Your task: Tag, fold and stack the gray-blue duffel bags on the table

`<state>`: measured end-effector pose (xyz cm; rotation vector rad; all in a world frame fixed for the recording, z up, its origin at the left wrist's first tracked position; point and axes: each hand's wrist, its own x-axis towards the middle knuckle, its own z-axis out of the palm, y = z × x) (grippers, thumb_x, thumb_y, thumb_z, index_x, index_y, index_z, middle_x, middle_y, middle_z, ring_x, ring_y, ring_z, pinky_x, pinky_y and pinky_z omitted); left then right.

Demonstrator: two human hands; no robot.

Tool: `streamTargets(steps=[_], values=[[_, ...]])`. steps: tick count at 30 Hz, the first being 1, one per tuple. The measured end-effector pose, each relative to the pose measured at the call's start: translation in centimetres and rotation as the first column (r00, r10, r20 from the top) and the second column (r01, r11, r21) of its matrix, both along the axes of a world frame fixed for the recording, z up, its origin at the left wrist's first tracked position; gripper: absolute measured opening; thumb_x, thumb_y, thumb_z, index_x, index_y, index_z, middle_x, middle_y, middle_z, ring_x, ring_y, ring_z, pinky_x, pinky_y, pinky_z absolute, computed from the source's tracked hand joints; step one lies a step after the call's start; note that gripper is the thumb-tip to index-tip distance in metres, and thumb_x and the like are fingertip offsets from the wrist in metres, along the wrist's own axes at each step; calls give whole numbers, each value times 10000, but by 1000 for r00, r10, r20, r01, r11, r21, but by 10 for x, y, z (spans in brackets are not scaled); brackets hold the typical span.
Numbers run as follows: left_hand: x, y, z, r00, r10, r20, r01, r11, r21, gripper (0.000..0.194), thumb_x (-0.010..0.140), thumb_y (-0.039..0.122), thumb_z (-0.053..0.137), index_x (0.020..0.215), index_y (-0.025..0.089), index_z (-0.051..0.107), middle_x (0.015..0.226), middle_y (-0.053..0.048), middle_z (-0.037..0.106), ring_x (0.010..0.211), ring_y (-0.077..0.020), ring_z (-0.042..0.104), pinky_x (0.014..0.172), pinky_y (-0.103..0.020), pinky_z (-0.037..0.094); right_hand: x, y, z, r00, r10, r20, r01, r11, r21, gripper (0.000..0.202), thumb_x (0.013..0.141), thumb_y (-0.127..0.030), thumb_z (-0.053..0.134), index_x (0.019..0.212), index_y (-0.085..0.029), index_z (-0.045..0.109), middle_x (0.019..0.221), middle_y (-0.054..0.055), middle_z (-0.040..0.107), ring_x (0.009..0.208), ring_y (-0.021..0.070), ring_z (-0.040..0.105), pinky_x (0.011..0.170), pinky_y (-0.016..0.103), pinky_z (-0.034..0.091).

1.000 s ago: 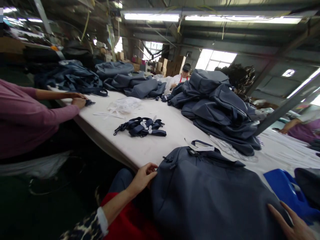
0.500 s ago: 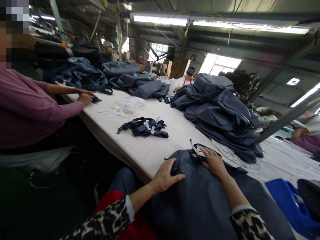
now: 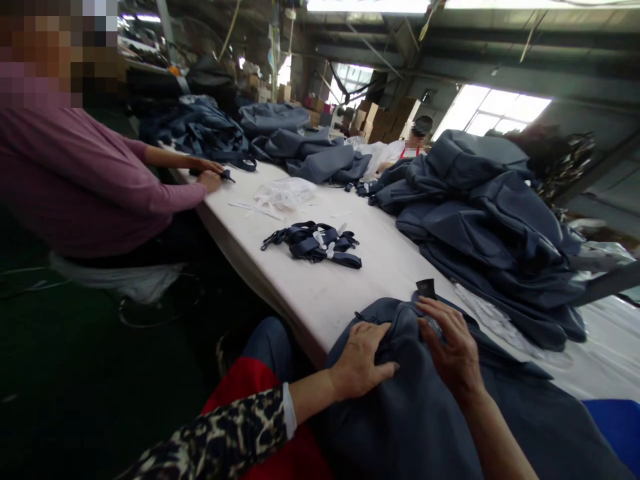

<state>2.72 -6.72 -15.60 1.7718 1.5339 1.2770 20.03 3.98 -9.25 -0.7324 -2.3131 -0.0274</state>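
Note:
A dark blue-grey fabric bag (image 3: 415, 413) lies over the table's near edge in front of me. My left hand (image 3: 363, 360) is on its upper left part, fingers bent over a fold and thumb resting on the cloth. At the bag's top edge my right hand (image 3: 453, 347) has its fingers curled and pinches the fabric. A small black label (image 3: 426, 288) stands up just beyond the right fingertips. Farther off on the table lies a bundle of dark straps (image 3: 313, 243) with white ties and black hooks.
The white table (image 3: 240, 240) runs away to the left. A large pile of blue-grey bags (image 3: 480, 220) stands at the right, a blue container (image 3: 617, 427) at the lower right. At the left a person in a purple top (image 3: 115, 180) handles straps; another person sits behind the bags.
The view has swung right and down. The white strip and dark band at the right hand are no longer seen; the black label now stands up. The bag's top is more bunched between my hands.

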Motion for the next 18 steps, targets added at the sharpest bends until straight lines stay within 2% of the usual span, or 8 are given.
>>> streamTargets(steps=[1, 3, 5, 7, 10, 13, 15, 18], values=[[0, 0, 2, 1000, -6, 14, 6, 1000, 1, 669, 731, 308, 791, 1335, 154, 548, 1239, -116, 640, 1175, -298, 543, 1101, -484, 355, -13, -6, 0, 990, 121, 74, -118, 992, -36, 201, 969, -325, 505, 1078, -241, 653, 1124, 63, 682, 1155, 234, 565, 999, 397, 423], [-4, 1, 5, 996, -65, 57, 65, 998, 5, 588, 727, 334, 799, 1259, 176, 607, 1165, -93, 675, 1116, -290, 575, 1086, -483, 362, -36, -12, -4, 965, 223, 140, -216, 974, -67, 232, 986, -293, 472, 829, -229, 630, 813, 32, 664, 930, 214, 600, 862, 359, 450], [-13, -1, 7, 976, -173, 131, 171, 985, 28, 513, 777, 363, 762, 1243, 199, 625, 1170, -81, 686, 1119, -277, 587, 1091, -466, 360, -51, -11, -11, 973, 213, 92, -210, 977, -47, 366, 1000, -280, 437, 646, -226, 507, 602, -1, 521, 702, 182, 524, 723, 330, 419], [-23, -6, 4, 942, -241, 235, 232, 970, 65, 464, 846, 355, 694, 1282, 218, 608, 1263, -78, 653, 1195, -258, 562, 1107, -420, 358, -57, -9, -15, 980, 196, 21, -195, 980, -38, 408, 1003, -276, 435, 598, -226, 426, 559, -18, 435, 612, 160, 443, 657, 318, 372], [-40, -12, -7, 920, -86, 382, 79, 996, 33, 375, 894, 290, 613, 1263, 227, 603, 1323, -69, 604, 1259, -231, 518, 1110, -376, 364, -56, -7, -15, 976, 211, -56, -215, 974, -75, 412, 1002, -272, 446, 596, -223, 395, 567, -27, 393, 584, 145, 408, 617, 305, 331], [-50, -14, -25, 891, 117, 438, -61, 988, -139, 409, 870, 320, 635, 1258, 213, 556, 1286, -92, 597, 1197, -241, 548, 1031, -395, 424, -51, -10, -8, 970, 218, -109, -229, 968, -100, 433, 1012, -267, 407, 586, -227, 340, 556, -38, 334, 544, 136, 364, 582, 305, 296], [-51, -13, -34, 848, 78, 524, 66, 966, -251, 466, 860, 427, 653, 1245, 199, 520, 1164, -93, 642, 1031, -226, 620, 865, -363, 498, -48, -14, -2, 968, 215, -127, -230, 967, -114, 433, 1016, -271, 390, 590, -229, 330, 559, -38, 330, 541, 135, 356, 574, 307, 284], [-46, -10, -38, 692, 6, 722, 281, 919, -276, 534, 790, 567, 704, 1107, 190, 498, 892, -20, 672, 738, -156, 629, 615, -257, 465, -42, -21, 9, 965, 194, -177, -220, 965, -142, 439, 1018, -312, 383, 588, -228, 351, 567, -31, 349, 549, 137, 364, 570, 310, 283]])
